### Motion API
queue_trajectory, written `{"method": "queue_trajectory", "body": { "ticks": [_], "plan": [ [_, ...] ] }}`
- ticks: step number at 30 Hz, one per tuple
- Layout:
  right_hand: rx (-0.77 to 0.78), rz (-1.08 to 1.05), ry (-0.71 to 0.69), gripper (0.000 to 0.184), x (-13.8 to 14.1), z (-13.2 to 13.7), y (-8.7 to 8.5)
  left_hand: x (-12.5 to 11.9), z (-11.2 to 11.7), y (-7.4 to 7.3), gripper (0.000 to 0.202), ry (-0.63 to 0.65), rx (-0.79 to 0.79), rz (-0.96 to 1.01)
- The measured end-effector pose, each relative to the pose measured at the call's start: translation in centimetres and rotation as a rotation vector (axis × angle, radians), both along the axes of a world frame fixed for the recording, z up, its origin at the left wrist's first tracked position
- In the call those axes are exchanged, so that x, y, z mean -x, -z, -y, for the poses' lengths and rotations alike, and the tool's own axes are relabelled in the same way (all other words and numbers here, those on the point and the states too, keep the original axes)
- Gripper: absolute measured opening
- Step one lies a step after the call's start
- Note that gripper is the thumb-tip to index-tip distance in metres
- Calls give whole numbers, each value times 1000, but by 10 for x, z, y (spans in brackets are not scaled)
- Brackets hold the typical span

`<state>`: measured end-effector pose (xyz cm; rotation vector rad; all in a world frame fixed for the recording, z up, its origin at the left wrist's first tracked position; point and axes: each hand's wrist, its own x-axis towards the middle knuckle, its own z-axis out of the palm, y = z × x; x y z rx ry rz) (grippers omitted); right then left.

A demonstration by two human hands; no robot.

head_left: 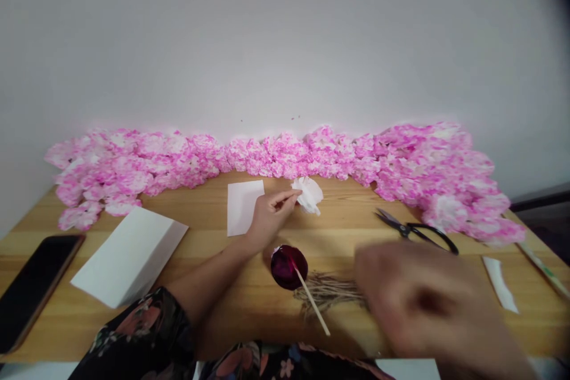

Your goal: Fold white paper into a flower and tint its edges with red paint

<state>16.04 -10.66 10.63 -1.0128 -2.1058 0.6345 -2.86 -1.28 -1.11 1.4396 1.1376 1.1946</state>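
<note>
White flower (309, 195) is around the middle of the table (350, 208), thin and ruffled with a floppy crinkled edge, just in front of the long heap of pink-and-white blossoms (285, 157) along the wall. Left grip (270, 217) has thumb and fingers pinched nearly together on its left side. Right grip (405, 297) is a big blur down near the front, fingers looking curled, can't tell if it's holding anything. Room-wise, going left to right: phone (38, 285) by the left edge, folded white card (120, 255), white square sheet (243, 205) partly behind the left wrist, dark magenta dish (276, 278) with a wooden stick (314, 306) in it, brown strands (333, 292), bare wood from the flower over to the scissors (404, 230), then a white strip (501, 285) near the right edge.
</note>
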Motion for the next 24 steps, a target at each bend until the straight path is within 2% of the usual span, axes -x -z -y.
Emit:
{"method": "queue_trajectory", "body": {
  "ticks": [1,3,6,9,11,14,18,24],
  "plan": [
    [15,15,58,14,1,-13,5,0,1,-1,24,-5,-35,-20],
    [-79,100,249,20,3,-38,21,0,3,-4,23,-8,-106,-57],
    [-237,249,272,19,5,-62,49,1,3,-7,22,-13,-191,-106],
    [-281,330,309,21,5,-67,67,1,2,-7,22,-27,-258,-147],
    [-254,338,327,18,3,-67,72,1,2,-5,22,-40,-293,-167],
    [-131,295,321,16,2,-67,74,0,2,-2,22,-51,-299,-172],
    [45,177,287,16,4,-70,77,0,3,-2,23,-26,-231,-137],
    [149,42,297,15,13,-70,81,-2,6,-8,24,28,-101,-157]
  ]
}}
